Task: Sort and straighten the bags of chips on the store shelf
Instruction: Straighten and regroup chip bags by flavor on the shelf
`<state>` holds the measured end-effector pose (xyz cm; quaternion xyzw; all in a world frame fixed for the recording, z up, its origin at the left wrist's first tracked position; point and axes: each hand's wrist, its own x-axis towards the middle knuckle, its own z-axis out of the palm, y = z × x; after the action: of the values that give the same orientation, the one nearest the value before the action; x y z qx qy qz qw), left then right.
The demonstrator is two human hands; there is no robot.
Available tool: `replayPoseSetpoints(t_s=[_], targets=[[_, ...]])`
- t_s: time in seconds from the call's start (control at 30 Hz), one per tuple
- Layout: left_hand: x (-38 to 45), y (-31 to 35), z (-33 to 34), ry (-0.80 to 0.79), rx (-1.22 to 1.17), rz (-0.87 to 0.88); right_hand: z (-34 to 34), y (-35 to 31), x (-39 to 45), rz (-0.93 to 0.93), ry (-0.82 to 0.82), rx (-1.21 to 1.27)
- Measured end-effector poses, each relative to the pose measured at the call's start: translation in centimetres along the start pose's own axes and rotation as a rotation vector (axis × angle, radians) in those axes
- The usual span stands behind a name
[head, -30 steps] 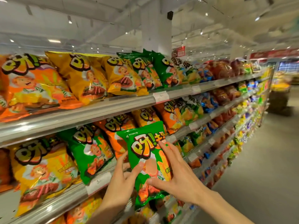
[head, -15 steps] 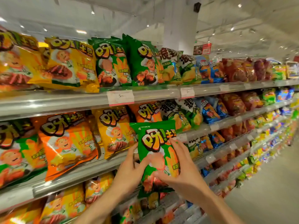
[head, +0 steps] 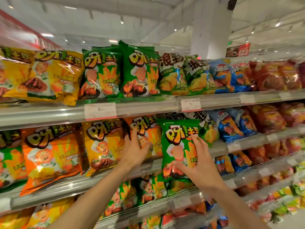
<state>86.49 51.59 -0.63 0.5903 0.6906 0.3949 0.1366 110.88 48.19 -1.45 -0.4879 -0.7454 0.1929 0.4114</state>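
Nearest the camera, two bare forearms reach up toward the shelving. The right hand holds a glossy green chip bag upright in front of the middle shelf, its fingers spread across the crinkled front and the thumb curled in at the lower part; the bag is puffed and pillow-shaped, with a flat sealed strip along its top edge. How the fingers lie behind the bag cannot be told. The left hand has its fingers straight and fanned out, their tips touching the front of an orange chip bag that stands on the middle shelf just left of the green one.

Left of that stand a shiny yellow chip bag and a larger orange bag, both tilted with their bottom corners hanging over the shelf's grey metal edge. Behind the held bag, green-and-black bags are crowded close.

Further up, the top shelf carries two green bags side by side, upright, with yellow bags slumped to their left. A white price tag sits in the clear plastic rail below them. Blue and red bags run off to the right.
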Motion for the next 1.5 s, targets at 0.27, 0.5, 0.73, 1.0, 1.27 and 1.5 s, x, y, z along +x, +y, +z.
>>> replayPoseSetpoints(t_s=[0.27,0.5,0.73,1.0,1.27,1.5], targets=[[1.1,0.4,1.4,0.054,-0.051,0.038,-1.9,3.1,1.9,-0.005,0.017,-0.020],[0.3,2.0,0.8,0.063,-0.165,0.106,-3.7,5.8,2.7,-0.007,0.057,-0.055],[-2.6,0.7,-4.7,-0.014,-0.077,0.160,-2.3,5.3,5.1,-0.048,0.029,-0.068],[-6.5,-3.6,-12.1,0.002,-0.026,0.153,5.0,0.9,9.8,-0.222,-0.032,-0.061],[-9.7,-5.8,-16.1,0.100,-0.006,0.110,11.8,-0.6,11.9,-0.194,-0.093,-0.105],[-10.3,-7.1,-17.2,0.127,0.014,0.114,12.0,-0.4,11.6,-0.237,-0.013,-0.365]])
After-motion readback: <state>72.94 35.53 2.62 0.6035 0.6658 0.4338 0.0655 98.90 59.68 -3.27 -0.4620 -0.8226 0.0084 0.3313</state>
